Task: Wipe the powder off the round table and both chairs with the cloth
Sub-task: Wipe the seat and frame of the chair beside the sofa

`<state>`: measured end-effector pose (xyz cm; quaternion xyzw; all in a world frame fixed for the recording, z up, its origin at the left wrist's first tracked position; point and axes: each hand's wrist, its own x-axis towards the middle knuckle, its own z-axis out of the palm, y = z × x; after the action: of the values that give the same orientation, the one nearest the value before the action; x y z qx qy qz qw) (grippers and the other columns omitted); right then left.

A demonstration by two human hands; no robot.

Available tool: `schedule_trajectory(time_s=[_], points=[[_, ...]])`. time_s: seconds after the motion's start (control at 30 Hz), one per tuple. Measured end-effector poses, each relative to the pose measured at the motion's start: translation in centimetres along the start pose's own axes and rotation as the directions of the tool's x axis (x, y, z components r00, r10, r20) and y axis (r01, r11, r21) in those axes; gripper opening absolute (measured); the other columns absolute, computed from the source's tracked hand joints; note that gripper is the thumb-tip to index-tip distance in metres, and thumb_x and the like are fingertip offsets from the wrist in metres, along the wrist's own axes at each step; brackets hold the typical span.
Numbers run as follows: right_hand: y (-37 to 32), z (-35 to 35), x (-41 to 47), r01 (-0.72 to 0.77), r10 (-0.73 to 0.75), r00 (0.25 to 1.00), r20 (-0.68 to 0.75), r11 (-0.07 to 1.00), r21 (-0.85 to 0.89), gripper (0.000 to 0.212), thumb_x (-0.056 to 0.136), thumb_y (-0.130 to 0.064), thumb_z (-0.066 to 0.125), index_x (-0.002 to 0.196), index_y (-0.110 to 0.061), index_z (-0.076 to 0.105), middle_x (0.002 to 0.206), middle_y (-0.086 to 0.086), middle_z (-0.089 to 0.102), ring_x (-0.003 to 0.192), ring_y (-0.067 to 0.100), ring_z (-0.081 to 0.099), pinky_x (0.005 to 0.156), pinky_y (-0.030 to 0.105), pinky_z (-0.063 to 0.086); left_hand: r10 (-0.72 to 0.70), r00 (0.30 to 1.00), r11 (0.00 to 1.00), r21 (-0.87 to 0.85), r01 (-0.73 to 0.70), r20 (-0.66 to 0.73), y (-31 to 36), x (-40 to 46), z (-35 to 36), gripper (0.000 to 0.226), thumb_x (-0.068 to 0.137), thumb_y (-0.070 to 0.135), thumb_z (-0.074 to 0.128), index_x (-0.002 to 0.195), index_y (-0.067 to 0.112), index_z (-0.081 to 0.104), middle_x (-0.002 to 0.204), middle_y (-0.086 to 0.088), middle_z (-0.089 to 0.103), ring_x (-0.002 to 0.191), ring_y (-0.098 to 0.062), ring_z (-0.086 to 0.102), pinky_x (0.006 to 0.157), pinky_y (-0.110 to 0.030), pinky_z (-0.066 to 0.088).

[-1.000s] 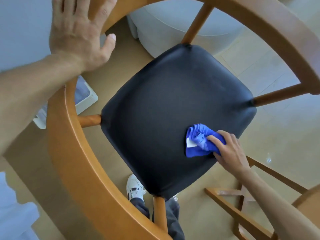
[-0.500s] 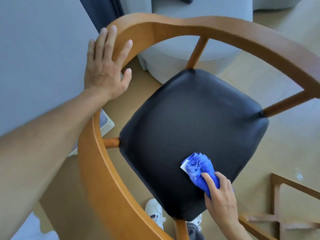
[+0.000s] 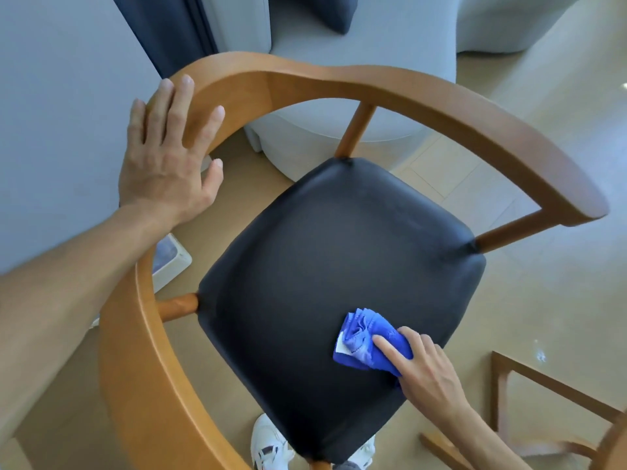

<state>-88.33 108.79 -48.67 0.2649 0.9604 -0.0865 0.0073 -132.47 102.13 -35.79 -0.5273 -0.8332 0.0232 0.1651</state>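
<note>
A wooden chair (image 3: 424,96) with a curved backrest and a black padded seat (image 3: 322,266) fills the view. My left hand (image 3: 166,157) rests flat on the left curve of the backrest, fingers spread and straight. A bunched blue cloth (image 3: 364,340) with a small white tag lies on the seat's front right part. My right hand (image 3: 427,368) holds the cloth against the seat, index finger stretched over it and the other fingers curled round its edge. No powder shows on the dark seat.
A grey sofa (image 3: 356,62) stands right behind the chair, a grey wall (image 3: 61,96) and dark curtain (image 3: 163,28) to the left. A white flat device (image 3: 169,262) lies on the floor under the left arm. Another wooden frame (image 3: 543,385) sits at bottom right. My white shoes (image 3: 268,449) are below the seat.
The view has pulled back and tilted up, showing more of the backrest and sofa. My right hand has slid the cloth across the front right of the seat. My left hand stays on the backrest.
</note>
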Motion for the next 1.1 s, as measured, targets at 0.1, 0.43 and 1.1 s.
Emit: schedule_trajectory(time_s=[0.1,0.43,1.1], points=[[5.3,-1.7,4.6,-0.270,0.272,0.962,-0.031,0.962,0.043,0.079,0.049,0.002,0.082,0.123,-0.013,0.062,0.106,0.022,0.055,0.072,0.041,0.055,0.057,0.042,0.053,0.002,1.000,1.000,0.002,-0.002,-0.026,0.1,0.3,0.3,0.065,0.091,0.042,0.031,0.152,0.022,0.018,0.159,-0.016,0.003,0.146,-0.036,0.005,0.115,-0.055,0.008],[12.3,-2.0,12.1,-0.814,0.838,0.546,-0.013,0.534,0.228,0.055,0.084,-0.016,0.052,0.132,-0.032,0.031,0.116,0.023,0.043,0.090,0.045,0.054,0.086,0.047,0.044,-0.009,0.999,1.000,0.021,0.010,-0.040,0.4,1.1,1.2,0.065,0.091,0.040,0.035,0.152,0.025,0.016,0.159,-0.018,0.007,0.146,-0.037,0.007,0.116,-0.056,0.009],[-12.3,-10.4,5.4,-0.357,0.236,0.933,0.273,0.717,0.598,0.056,0.080,-0.017,0.063,0.126,-0.047,0.049,0.104,-0.013,0.054,0.094,0.006,0.054,0.073,0.018,0.037,-0.138,0.920,0.842,-0.445,0.304,0.367,-1.7,-7.5,-5.3,0.054,0.101,0.035,0.034,0.152,0.027,0.018,0.161,-0.006,0.008,0.147,-0.027,0.008,0.114,-0.047,0.023]])
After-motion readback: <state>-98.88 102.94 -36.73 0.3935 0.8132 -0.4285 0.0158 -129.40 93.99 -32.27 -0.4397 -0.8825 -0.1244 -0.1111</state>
